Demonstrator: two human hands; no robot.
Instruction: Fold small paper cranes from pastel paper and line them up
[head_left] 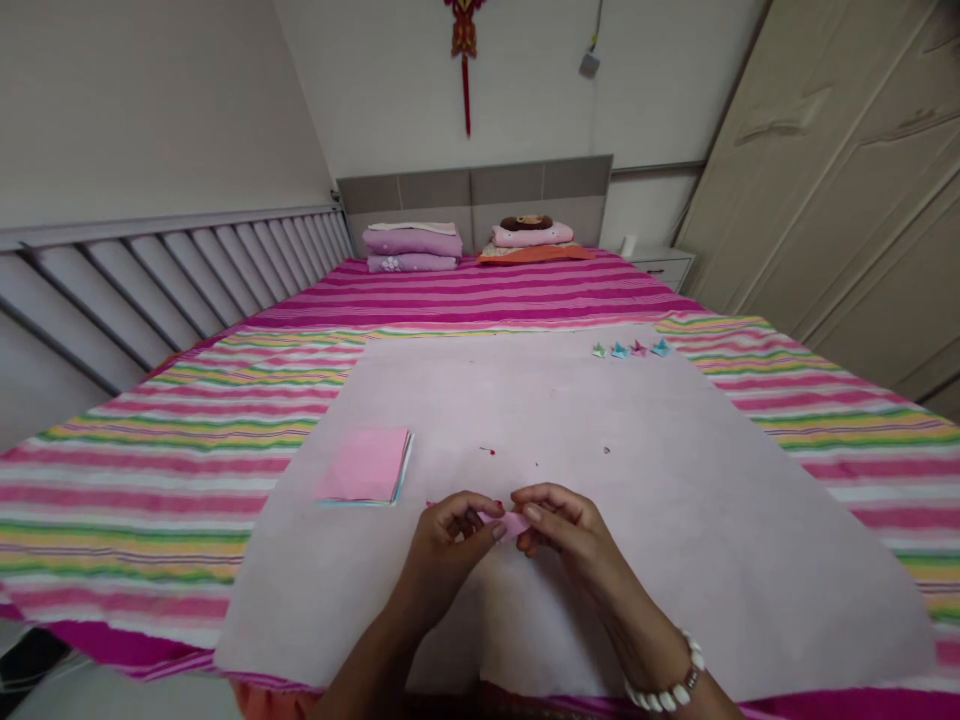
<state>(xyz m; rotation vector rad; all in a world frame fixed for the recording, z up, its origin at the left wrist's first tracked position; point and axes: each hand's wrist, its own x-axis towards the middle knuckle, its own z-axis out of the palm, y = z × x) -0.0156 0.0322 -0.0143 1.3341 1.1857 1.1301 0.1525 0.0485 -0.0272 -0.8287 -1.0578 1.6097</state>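
Observation:
Between my two hands is a small piece of folded pink paper [513,525], held over the near middle of a pale sheet [570,410]. My left hand [457,535] pinches its left end between thumb and fingers. From the other side, the thumb and fingers of my right hand [562,520] close on the right end. Part of the paper is hidden by the fingertips. Left of my hands lies a stack of square coloured paper [366,465], pink on top. Several small folded paper figures [619,350] in green, blue and pink stand in a row at the far right of the sheet.
The pale sheet lies on a bed with a striped cover [172,470]. Tiny scraps, one a red-tipped bit [492,452], are scattered on the sheet. Folded purple bedding [414,243] and a pink pillow stack [532,236] rest by the headboard. A slatted rail [187,265] runs along the left.

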